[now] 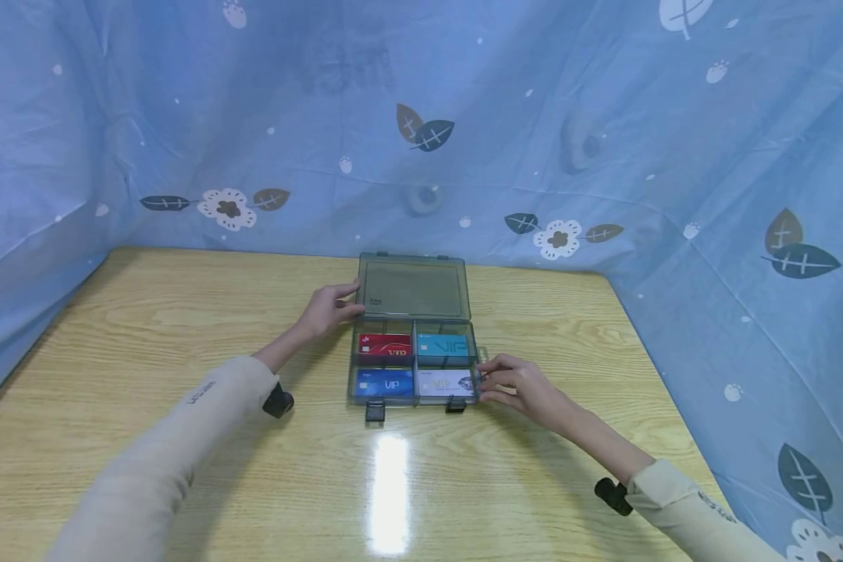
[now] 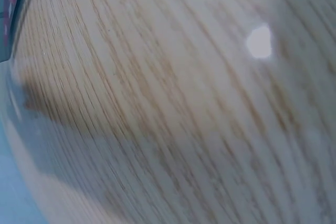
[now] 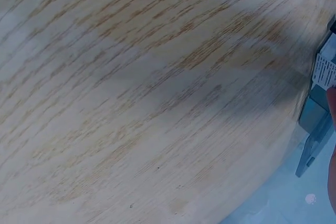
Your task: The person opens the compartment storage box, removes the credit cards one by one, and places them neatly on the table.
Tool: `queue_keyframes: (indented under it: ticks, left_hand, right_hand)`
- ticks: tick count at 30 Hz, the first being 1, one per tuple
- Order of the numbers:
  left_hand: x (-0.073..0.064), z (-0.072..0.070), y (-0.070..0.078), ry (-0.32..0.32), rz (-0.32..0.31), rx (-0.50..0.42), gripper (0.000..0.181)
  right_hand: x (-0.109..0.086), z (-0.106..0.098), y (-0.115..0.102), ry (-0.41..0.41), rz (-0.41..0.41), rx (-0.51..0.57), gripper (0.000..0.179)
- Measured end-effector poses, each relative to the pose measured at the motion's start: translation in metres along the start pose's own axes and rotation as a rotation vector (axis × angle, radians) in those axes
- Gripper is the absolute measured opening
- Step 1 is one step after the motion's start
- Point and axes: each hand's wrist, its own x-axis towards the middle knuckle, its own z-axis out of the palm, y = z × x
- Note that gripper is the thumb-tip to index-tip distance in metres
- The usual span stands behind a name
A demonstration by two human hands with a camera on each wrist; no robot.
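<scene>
A clear grey plastic storage box (image 1: 414, 382) lies on the table with its lid (image 1: 413, 287) swung back to the far side. Four compartments are avoided as a count; several hold cards: a red card (image 1: 385, 344) and a teal card (image 1: 441, 345) at the back, a blue card (image 1: 384, 383) and a white card (image 1: 444, 382) in front. My left hand (image 1: 326, 310) touches the lid's left edge with extended fingers. At the box's right wall, my right hand (image 1: 523, 388) rests its fingertips. The right wrist view catches the box's side (image 3: 315, 109) at its edge.
The wooden table (image 1: 569, 328) carries the box near its far side. Blue patterned cloth (image 1: 309, 117) rises behind and beside the table. Two black latches hang at the box's front, the left latch (image 1: 375, 411) and the right latch (image 1: 456, 404).
</scene>
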Motion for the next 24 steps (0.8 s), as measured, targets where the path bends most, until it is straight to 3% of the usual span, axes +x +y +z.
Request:
queue_keyframes:
  ticks: [3, 9, 13, 20, 24]
  left_hand:
    - [0.0000, 0.0004, 0.0003, 0.002, -0.015, -0.032, 0.054]
    - [0.0010, -0.0004, -0.0021, 0.020, -0.022, 0.007, 0.049]
    - [0.0005, -0.0010, -0.0045, 0.015, -0.031, -0.015, 0.048]
    - [-0.0015, -0.0018, -0.0090, 0.015, -0.036, 0.079, 0.047]
    - [-0.0015, -0.0025, -0.0069, -0.003, -0.038, 0.066, 0.047]
  right_hand:
    - [-0.0007, -0.0007, 0.0002, 0.001, -0.001, -0.002, 0.011]
    - [-0.0010, -0.0010, 0.0005, 0.003, -0.008, -0.011, 0.010]
    - [-0.0002, -0.0009, -0.0004, -0.001, -0.006, -0.009, 0.009]
    - [0.0030, -0.0017, -0.0023, -0.028, 0.005, -0.005, 0.007]
    - [0.0029, -0.0036, -0.0030, -0.028, 0.016, -0.003, 0.006]
